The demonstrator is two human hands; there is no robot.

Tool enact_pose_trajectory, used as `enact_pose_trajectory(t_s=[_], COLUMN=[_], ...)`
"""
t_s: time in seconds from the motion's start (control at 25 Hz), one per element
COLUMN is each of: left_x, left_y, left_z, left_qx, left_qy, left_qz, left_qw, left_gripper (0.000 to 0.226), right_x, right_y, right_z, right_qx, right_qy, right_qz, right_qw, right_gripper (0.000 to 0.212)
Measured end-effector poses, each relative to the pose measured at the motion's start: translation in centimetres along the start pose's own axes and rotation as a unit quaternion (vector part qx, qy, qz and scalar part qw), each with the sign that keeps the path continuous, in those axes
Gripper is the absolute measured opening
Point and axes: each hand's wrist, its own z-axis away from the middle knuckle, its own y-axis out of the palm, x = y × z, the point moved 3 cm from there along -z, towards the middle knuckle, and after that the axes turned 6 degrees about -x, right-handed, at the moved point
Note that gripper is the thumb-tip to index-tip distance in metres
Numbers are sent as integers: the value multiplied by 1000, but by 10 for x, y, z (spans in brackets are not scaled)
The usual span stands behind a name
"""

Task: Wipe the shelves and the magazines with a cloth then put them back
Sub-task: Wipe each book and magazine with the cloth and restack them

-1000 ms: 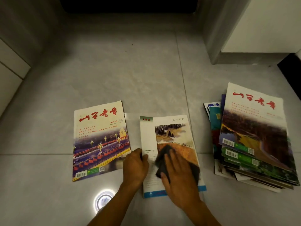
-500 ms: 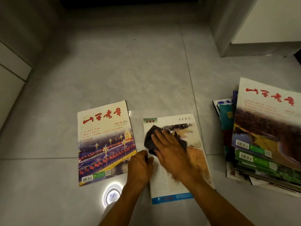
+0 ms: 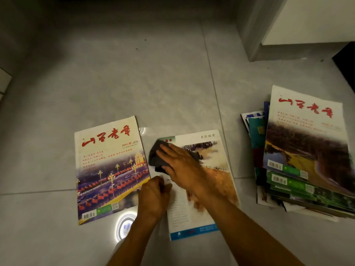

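Note:
A magazine (image 3: 215, 162) with a painted landscape on its back cover lies on the grey floor in the middle. My right hand (image 3: 182, 166) lies flat on a dark grey cloth (image 3: 155, 160) and presses it on the magazine's upper left corner. My left hand (image 3: 153, 196) rests with bent fingers on the magazine's left edge and holds it down. A second magazine (image 3: 109, 166) with red title characters and a street scene lies just left of it. A stack of magazines (image 3: 305, 156) sits on the right.
Grey floor tiles (image 3: 134, 83) stretch ahead. A white cabinet corner (image 3: 288, 25) stands at the top right, with a dark object (image 3: 345, 64) beside it. A round lamp reflection (image 3: 124, 225) shines on the floor near my left forearm.
My right hand has slid the cloth from the magazine's lower middle up to its upper left corner. My left hand has stayed on the left edge.

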Motion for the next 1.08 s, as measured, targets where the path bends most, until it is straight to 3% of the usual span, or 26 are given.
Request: enact_pose_trajectory(t_s=[0.12, 0.2, 0.32, 0.4, 0.44, 0.52, 0.64, 0.72, 0.84, 0.92, 0.96, 1.04, 1.08], left_x=[-2, -4, -1, 0, -2, -6, -8, -11, -18, -19, -17, -15, -15], left_y=[3, 3, 4, 3, 2, 0, -2, 6, 21, 26, 26, 22, 18], left_z=[2, 3, 3, 5, 6, 7, 12, 23, 40, 41, 40, 42, 43], left_qx=[6, 3, 0, -15, -19, -8, 11, 46, 53, 43, 46, 66, 80], left_qy=[-9, -11, -24, -11, -2, 1, -21, -69, -81, -89, -102, -148, -167], left_qz=[9, 10, 1, -17, -22, -16, 5, 149, 259, 273, 277, 311, 331], left_qw=[1000, 1000, 1000, 1000, 1000, 1000, 1000, 985, 961, 957, 954, 937, 925], left_gripper=[10, 10, 9, 8, 8, 10, 11, 14, 31, 29, 26, 16, 15], right_x=[-81, -98, -31, 25, 34, 11, -36, -20, 31, 22, 5, -32, -48], right_y=[-32, -38, 1, 28, 29, 21, -12, -6, 33, 35, 26, -3, -20], right_z=[20, 43, 88, 132, 150, 178, 211, 208, 188, 183, 182, 180, 174], right_qx=[-72, -91, -82, -1, 27, 9, -79, -80, -53, -54, -69, -121, -165], right_qy=[174, 230, 175, 78, 40, 5, 148, 210, 116, 72, 89, 181, 243], right_qz=[-1, 3, 80, 84, 88, 113, 115, 96, 107, 144, 144, 90, 11], right_qw=[982, 969, 978, 993, 995, 994, 979, 970, 986, 985, 983, 972, 956], right_gripper=[54, 54, 67, 81, 81, 67, 53, 52, 52, 73, 80, 63, 54])
